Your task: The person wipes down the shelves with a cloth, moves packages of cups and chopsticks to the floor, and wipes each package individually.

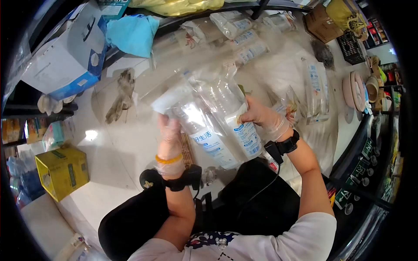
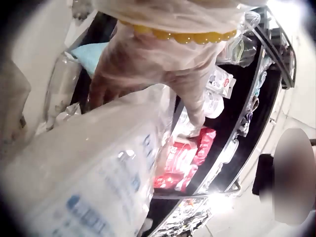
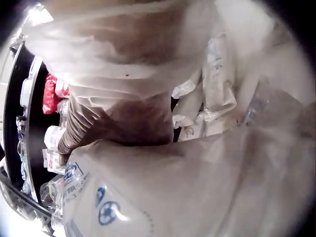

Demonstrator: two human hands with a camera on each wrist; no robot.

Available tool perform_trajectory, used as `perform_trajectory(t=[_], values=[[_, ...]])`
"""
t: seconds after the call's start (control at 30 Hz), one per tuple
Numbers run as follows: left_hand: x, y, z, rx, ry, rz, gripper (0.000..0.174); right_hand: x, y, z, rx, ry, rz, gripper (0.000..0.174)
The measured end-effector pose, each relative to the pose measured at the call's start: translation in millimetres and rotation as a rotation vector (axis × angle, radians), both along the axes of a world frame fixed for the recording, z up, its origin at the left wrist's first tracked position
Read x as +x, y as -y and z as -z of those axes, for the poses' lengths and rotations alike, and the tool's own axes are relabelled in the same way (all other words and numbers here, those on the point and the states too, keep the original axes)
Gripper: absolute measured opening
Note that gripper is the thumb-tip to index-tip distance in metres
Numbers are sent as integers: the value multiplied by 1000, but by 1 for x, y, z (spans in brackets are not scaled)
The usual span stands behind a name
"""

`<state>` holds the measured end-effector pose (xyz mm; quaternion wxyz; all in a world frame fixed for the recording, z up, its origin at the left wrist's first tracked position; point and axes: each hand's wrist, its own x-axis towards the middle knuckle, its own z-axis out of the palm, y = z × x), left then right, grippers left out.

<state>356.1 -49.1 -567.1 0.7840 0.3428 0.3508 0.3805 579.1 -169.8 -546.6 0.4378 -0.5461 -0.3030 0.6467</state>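
Two long clear plastic packages with white, blue-printed labels lie side by side between the hands in the head view, the left one (image 1: pixel 210 143) touching the right one (image 1: pixel 247 137). The left hand (image 1: pixel 169 138), in a thin clear glove with a yellow band at the wrist, grips the left edge. In the left wrist view, that hand (image 2: pixel 153 64) has its thumb and fingers on either side of the wrap (image 2: pixel 94 163). The right hand (image 1: pixel 264 118), also gloved, holds the right package, thumb on top. Its fingertips are hidden in the right wrist view, behind the wrap (image 3: pixel 118 197).
More clear packages (image 1: pixel 317 89) lie at the right and far side of the pale floor (image 1: pixel 113 158). A dirty glove (image 1: pixel 122 95) lies left of the hands. Around stand a white-blue box (image 1: pixel 65 65), a yellow box (image 1: pixel 63 172), a black basket (image 1: pixel 350 48) and dark shelves.
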Motion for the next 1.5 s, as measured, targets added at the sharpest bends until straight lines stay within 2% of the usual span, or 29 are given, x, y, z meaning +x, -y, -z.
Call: perform_trajectory(t=[0.07, 0.13, 0.17, 0.2, 0.27, 0.33, 0.37, 0.47, 0.5, 0.57, 0.67, 0.73, 0.77, 0.87, 0.9, 0.93, 0.97, 1.03, 1.07, 1.17, 1.27, 1.3, 1.37, 1.43, 1.47, 1.5], values=[[-10, -11, -15, 146, 149, -65, 90, -4, 7, 2, -9, -32, 47, 70], [-38, -33, -28, 382, 45, 178, 90, -1, 11, -1, -4, -55, -17, 72], [-48, -39, -44, 577, -171, 280, 90, 1, 11, -2, -3, -66, -47, 73], [-58, -46, -36, 686, -294, 346, 83, 5, 11, -1, -16, 39, -151, 73], [-39, -36, -72, 745, -594, 366, 71, 11, 7, 3, -40, 243, -361, 74], [-14, -25, -84, 936, -806, 393, 55, 11, 2, 7, 18, 241, -439, 78], [-5, -20, -86, 1031, -883, 391, 47, 9, 0, 9, 47, 238, -478, 80], [4, -17, -84, 981, -1003, 505, 37, 10, -8, -7, -54, 216, -536, 79], [5, -17, -79, 1002, -1035, 477, 33, 11, -7, -6, -19, 245, -529, 76], [6, -21, -60, 735, -789, 429, 34, 14, -6, -3, 53, 299, -513, 70], [3, -16, -37, 211, -331, 250, 38, 21, -9, -17, 47, 557, -294, 55], [10, 1, -50, -156, -75, 66, 41, 22, -9, -24, 92, 555, 134, 43], [6, 1, -36, -296, 55, 135, 52, 21, -10, -27, 111, 548, 347, 39], [18, 11, -39, -248, 101, -92, 52, -3, -16, -42, 238, 553, 627, 35], [19, 13, -46, -185, 39, -78, 61, -18, -18, -57, 281, 742, 529, 36], [18, 15, -50, -190, 51, -56, 62, -36, -20, -67, 321, 927, 425, 37], [18, 17, -53, -195, 63, -35, 63, -56, -27, -67, 520, 806, 374, 41], [20, 20, -56, -178, 37, -68, 64, -98, -31, -55, 785, 903, 168, 49], [20, 20, -54, -166, 56, -75, 64, -115, -32, -46, 846, 1124, 14, 52], [14, 20, -29, -135, 104, -98, 62, -133, -49, -40, 786, 1301, -8, 53], [8, 23, -9, -119, 155, -125, 61, -119, -86, -44, 645, 1064, 194, 49], [12, 23, -32, -68, 45, -85, 60, -109, -95, -48, 527, 771, 118, 48], [3, 25, -14, -87, 363, -122, 60, -122, -85, -44, 637, 914, 102, 52], [-7, 23, 0, -36, 516, -99, 62, -146, -59, -41, 676, 961, 49, 60], [-12, 24, 4, 21, 512, -70, 62, -153, -47, -36, 659, 1001, -13, 65], [-14, 22, 7, 83, 515, -40, 63, -150, -48, -35, 677, 1029, 10, 62]])
